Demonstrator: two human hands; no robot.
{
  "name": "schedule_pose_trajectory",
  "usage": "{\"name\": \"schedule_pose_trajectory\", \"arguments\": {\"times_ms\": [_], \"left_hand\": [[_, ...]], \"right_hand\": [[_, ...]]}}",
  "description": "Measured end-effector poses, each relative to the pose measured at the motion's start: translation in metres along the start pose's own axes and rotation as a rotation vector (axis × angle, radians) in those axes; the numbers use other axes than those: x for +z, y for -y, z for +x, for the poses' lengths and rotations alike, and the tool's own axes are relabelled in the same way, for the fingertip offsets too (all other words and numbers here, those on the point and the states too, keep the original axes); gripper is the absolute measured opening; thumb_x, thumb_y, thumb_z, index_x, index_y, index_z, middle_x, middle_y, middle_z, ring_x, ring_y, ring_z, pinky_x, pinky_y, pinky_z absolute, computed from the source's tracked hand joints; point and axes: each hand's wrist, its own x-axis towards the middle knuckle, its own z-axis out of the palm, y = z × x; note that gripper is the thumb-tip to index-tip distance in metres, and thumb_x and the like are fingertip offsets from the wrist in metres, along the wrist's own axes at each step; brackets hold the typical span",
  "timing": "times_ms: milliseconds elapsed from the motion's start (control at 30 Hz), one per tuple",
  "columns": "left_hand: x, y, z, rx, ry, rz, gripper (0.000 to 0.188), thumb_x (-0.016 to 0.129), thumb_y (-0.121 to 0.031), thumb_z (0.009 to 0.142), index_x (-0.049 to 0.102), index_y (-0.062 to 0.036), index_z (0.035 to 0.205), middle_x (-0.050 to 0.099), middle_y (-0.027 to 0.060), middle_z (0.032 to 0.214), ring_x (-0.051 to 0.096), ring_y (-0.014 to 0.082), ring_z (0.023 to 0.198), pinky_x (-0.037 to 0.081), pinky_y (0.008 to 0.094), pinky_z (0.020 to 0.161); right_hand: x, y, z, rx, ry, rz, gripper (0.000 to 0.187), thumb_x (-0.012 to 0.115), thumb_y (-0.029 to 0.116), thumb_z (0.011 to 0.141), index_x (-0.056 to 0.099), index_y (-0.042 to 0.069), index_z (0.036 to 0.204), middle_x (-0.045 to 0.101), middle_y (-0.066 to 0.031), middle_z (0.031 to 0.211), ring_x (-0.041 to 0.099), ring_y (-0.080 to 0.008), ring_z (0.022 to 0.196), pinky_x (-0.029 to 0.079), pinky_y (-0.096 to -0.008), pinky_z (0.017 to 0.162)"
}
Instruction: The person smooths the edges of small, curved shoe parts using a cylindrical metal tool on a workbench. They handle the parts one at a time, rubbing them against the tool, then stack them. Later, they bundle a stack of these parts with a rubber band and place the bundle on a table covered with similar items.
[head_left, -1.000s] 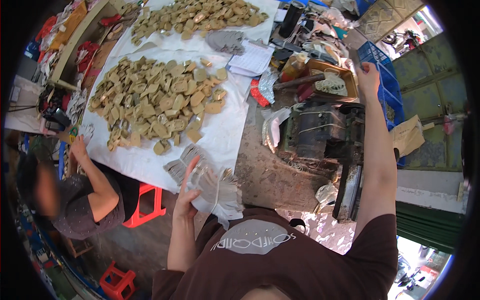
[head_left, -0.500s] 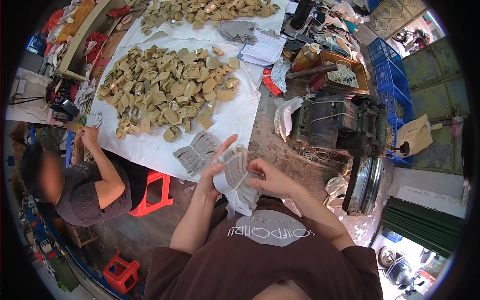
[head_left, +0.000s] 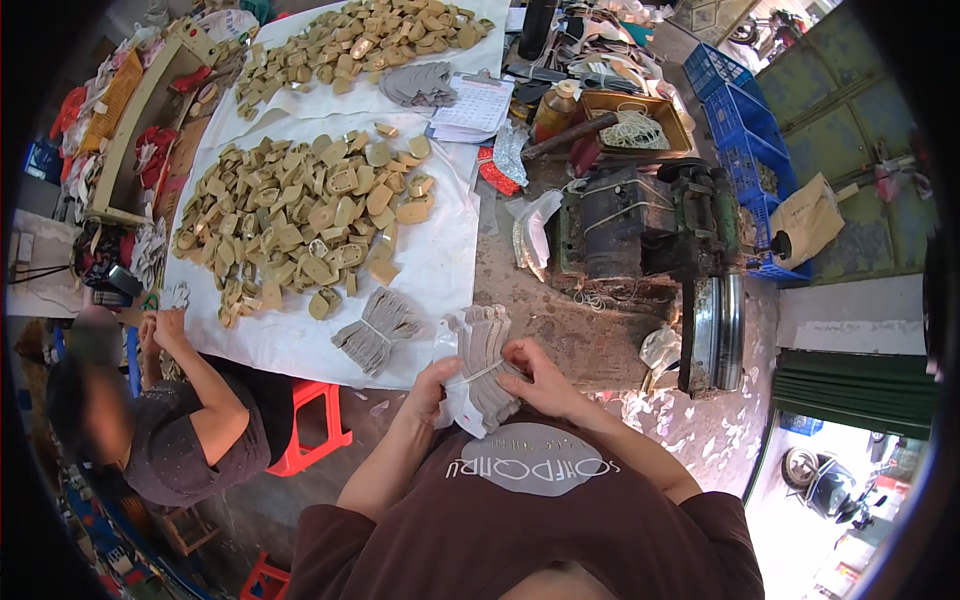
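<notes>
From where I stand, far left: a co-worker's hands (head_left: 162,328) by the edge of the white-covered bench (head_left: 452,255); next, a heap of tan pieces (head_left: 300,215); near it a grey bundle (head_left: 375,330), banded and laid down, apparently finished; then the left hand (head_left: 435,388), grip clamped on a grey stack (head_left: 488,345) held up at the bench's near edge; band already round it, not laid down; right hand (head_left: 542,380), grip clamped on its other side; rightmost, a dark machine (head_left: 625,220), untouched.
</notes>
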Motion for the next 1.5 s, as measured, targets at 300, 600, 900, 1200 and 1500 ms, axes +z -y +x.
{"name": "schedule_pose_trajectory", "arguments": {"times_ms": [300,600,900,1200,1500], "left_hand": [[0.028,-0.013,0.024,0.132,0.037,-0.013,0.054,0.058,-0.019,0.076,0.043,0.0015,0.124,0.060,0.0138,0.100,0.063,0.0256,0.085,0.051,0.0384,0.082],[0.070,-0.010,0.031,0.283,-0.089,0.129,0.070,0.057,-0.005,0.076,0.028,-0.0101,0.139,0.055,0.0143,0.110,0.058,0.0224,0.094,0.052,0.0350,0.077],[0.032,-0.013,0.055,0.342,-0.348,-0.065,0.048,0.057,-0.015,0.079,0.044,-0.0076,0.125,0.058,0.0105,0.102,0.056,0.0249,0.093,0.049,0.0401,0.081],[0.040,-0.031,0.030,0.465,0.203,-0.178,0.067,0.053,-0.044,0.079,0.044,0.0018,0.127,0.051,0.0240,0.122,0.055,0.0428,0.102,0.044,0.0564,0.088],[0.046,-0.075,-0.001,0.648,0.254,-0.054,0.083,0.055,-0.057,0.073,0.038,-0.0013,0.132,0.048,0.0232,0.123,0.052,0.0383,0.106,0.045,0.0497,0.088]], "right_hand": [[0.012,0.051,0.007,-0.430,-0.218,-0.433,0.035,0.067,0.027,0.080,0.055,0.004,0.103,0.051,-0.0132,0.100,0.050,-0.0311,0.093,0.041,-0.0379,0.082],[-0.001,0.057,0.005,-0.097,0.035,-0.313,0.041,0.070,0.035,0.074,0.045,0.003,0.071,0.047,-0.0095,0.067,0.048,-0.0241,0.066,0.038,-0.0369,0.061],[-0.001,0.017,-0.014,-0.540,0.052,-0.752,0.028,0.069,0.020,0.073,0.046,0.006,0.071,0.048,-0.0078,0.071,0.049,-0.0255,0.077,0.036,-0.0380,0.078],[-0.040,0.017,-0.004,-0.576,0.006,-0.900,0.016,0.059,0.006,0.066,0.052,0.008,0.081,0.051,-0.0057,0.085,0.048,-0.0224,0.096,0.033,-0.0378,0.086],[-0.100,0.021,0.018,-0.286,-0.300,-0.913,0.015,0.059,0.001,0.069,0.050,0.004,0.081,0.051,-0.0092,0.086,0.050,-0.0279,0.094,0.040,-0.0393,0.079]]}}
